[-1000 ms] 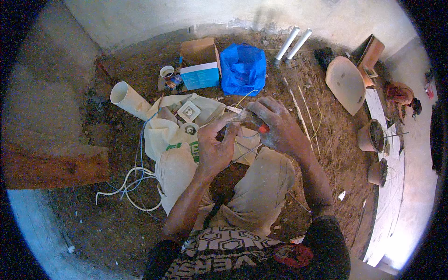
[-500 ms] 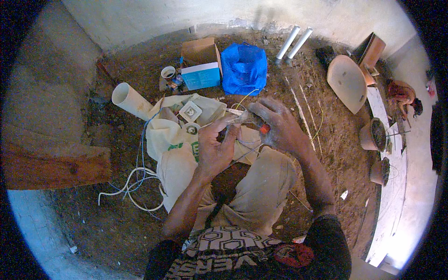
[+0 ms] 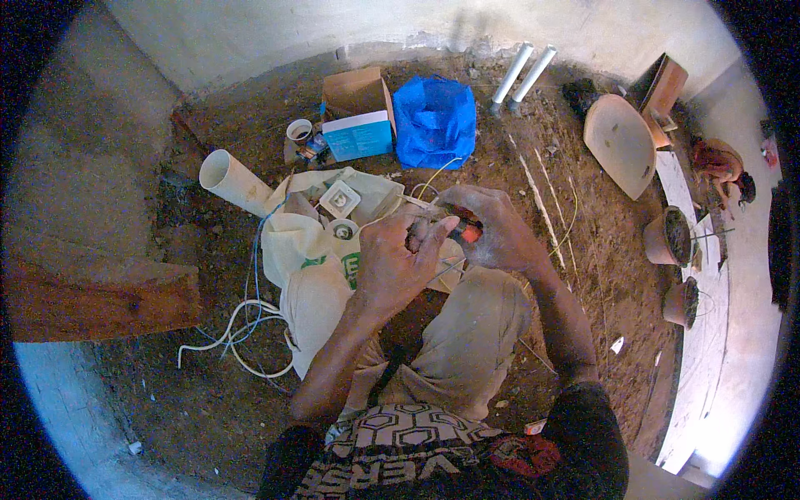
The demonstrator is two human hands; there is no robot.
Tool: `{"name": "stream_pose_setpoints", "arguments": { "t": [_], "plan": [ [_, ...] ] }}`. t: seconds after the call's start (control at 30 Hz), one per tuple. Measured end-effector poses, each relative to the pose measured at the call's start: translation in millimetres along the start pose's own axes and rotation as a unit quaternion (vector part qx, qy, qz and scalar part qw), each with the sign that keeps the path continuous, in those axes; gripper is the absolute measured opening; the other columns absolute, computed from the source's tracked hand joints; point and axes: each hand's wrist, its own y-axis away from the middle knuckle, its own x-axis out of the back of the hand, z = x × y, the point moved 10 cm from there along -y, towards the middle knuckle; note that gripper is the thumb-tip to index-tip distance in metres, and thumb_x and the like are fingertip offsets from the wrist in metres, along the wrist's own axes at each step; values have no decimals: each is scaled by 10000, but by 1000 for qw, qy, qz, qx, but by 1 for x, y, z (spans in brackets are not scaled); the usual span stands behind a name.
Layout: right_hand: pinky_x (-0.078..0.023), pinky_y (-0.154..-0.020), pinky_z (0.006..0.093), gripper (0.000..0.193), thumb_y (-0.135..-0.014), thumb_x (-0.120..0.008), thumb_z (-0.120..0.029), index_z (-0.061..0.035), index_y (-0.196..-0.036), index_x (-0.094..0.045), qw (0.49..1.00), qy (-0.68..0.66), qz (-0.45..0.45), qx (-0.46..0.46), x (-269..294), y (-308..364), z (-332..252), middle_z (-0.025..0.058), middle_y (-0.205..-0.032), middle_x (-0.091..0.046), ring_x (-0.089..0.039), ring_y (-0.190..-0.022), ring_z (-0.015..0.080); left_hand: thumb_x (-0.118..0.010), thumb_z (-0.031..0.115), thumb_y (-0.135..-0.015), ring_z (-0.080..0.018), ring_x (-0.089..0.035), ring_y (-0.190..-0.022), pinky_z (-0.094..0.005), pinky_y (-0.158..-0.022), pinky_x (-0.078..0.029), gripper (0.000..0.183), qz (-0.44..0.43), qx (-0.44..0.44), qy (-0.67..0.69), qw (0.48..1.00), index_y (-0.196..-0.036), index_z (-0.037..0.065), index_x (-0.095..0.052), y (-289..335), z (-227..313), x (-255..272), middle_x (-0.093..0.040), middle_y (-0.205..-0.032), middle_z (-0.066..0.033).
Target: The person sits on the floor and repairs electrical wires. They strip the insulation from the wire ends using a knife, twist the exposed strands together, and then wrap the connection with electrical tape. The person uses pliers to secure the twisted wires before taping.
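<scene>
My left hand (image 3: pixel 392 254) is closed, its thumb pressed toward the right hand; whatever lies between its fingers is hidden. My right hand (image 3: pixel 493 221) grips a small tool with a red and black handle (image 3: pixel 470 232), its working end covered by fingers. Both hands meet above my knees. A thin yellow wire (image 3: pixel 433 173) loops up beyond them, and a thin grey cable (image 3: pixel 451 268) shows below. Under the hands a pale sack (image 3: pixel 283 242) bears a square white fitting (image 3: pixel 340 199) and a round fitting (image 3: pixel 342 229).
Beyond the sack are a cardboard box (image 3: pixel 358 137), a blue bag (image 3: pixel 435 121) and a small cup (image 3: pixel 299 130). A wide white pipe (image 3: pixel 233 182) leans at left, near coiled cable (image 3: pixel 242 333). Two thin pipes (image 3: pixel 522 79), a shallow basin (image 3: pixel 621 146) and pots (image 3: pixel 667 236) stand right.
My left hand has moved slightly right, its thumb now against the right hand's fingers. My right hand has curled more closely round the tool, and more of the red handle shows.
</scene>
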Motion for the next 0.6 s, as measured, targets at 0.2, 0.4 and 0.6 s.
{"name": "stream_pose_setpoints", "arguments": {
  "t": [0.2,0.4,0.6],
  "plan": [
    [-448,-598,340,268,-828,-694,-71,-41,-1092,-654,992,-83,-39,-81,-9,3,12,118,-802,-638,-555,-671,176,-804,193,-818,-200,-458,-472,-362,-465,-375,336,65,-72,-57,994,-689,49,-530,7,-1,1,-466,-562,-53],
    [-461,-617,342,235,-883,-707,-158,-46,-1085,-665,988,-92,-56,-108,-15,3,12,107,-796,-644,-562,-671,169,-842,164,-771,-209,-413,-475,-363,-459,-351,428,115,-114,-31,986,-656,53,-445,10,-3,4,-401,-558,-53],
    [-464,-632,333,229,-874,-720,-188,-51,-1045,-651,991,-100,-41,-76,-13,6,21,70,-806,-636,-558,-681,154,-839,173,-781,-215,-404,-455,-356,-439,-331,453,116,-119,-46,985,-622,63,-430,10,-2,5,-406,-538,-53]
  ]
}}
